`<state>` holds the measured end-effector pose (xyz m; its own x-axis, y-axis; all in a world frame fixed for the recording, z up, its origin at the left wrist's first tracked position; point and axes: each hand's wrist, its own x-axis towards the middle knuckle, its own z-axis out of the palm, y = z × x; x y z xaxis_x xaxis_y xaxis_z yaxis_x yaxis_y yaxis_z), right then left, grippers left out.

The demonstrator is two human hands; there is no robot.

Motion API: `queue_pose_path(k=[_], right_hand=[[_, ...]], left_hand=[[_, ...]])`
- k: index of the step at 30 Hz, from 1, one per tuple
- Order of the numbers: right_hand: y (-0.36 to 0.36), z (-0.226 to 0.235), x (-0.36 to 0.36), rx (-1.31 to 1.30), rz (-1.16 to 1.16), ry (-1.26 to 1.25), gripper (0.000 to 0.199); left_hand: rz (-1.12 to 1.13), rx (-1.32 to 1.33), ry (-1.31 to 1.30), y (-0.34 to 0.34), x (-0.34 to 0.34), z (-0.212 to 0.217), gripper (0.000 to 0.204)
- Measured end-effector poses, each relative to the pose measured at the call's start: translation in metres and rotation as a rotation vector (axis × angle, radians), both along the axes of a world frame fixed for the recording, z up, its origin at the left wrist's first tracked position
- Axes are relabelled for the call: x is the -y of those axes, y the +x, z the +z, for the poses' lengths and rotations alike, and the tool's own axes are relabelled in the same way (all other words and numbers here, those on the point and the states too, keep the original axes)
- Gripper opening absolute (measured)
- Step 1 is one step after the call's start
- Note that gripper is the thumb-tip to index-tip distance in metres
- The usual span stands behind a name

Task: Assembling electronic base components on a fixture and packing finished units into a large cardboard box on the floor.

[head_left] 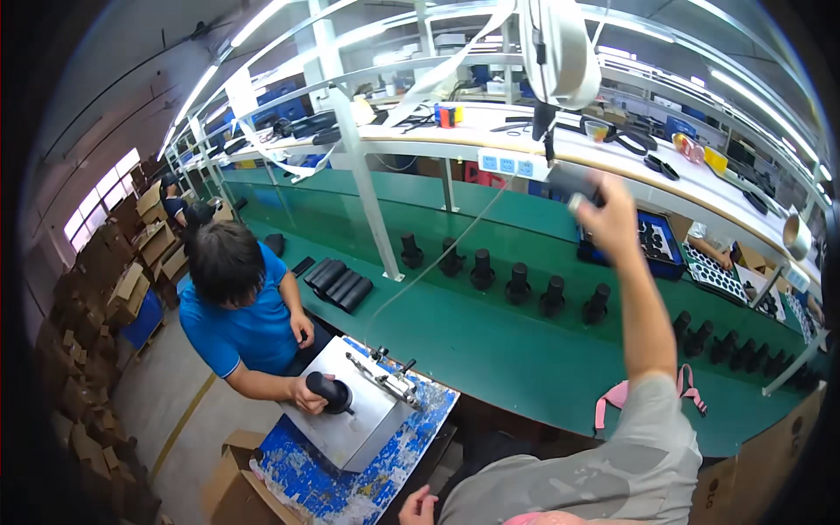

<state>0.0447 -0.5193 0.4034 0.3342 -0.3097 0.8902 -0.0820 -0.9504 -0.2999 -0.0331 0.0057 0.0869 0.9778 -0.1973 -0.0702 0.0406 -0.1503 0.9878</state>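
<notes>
Right hand (610, 219) is raised to upper centre of the frame, clamped on the hanging dark tool (573, 185), left hand (418, 506) curled empty at the bottom edge, while black parts (518, 284) line the green worktop (490, 350), seemingly mid-run.

Right hand (612, 219) is up high, arm stretched toward the overhead rail, fingers wrapped around the dark handle of a hanging power tool (573, 185). The tool is short and cylindrical, black with a pale tip showing beside the fingers, and it dangles under a big grey spring balancer (560, 48). Left hand (418, 505) sits low at the bottom edge, fingers curled, holding nothing that I can see.
</notes>
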Motion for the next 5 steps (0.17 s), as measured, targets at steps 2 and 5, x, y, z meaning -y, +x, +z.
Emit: queue_pose_path(k=[2, 5], right_hand=[[0.006, -0.031, -0.113, -0.205, 0.393, 0.107, 0.042], [0.009, -0.083, -0.200, -0.527, 0.793, 0.360, 0.046]], left_hand=[[-0.068, -0.212, -0.105, 0.015, -0.038, -0.006, 0.034], [0.016, 0.392, -0.026, 0.054, -0.026, 0.068, 0.028]])
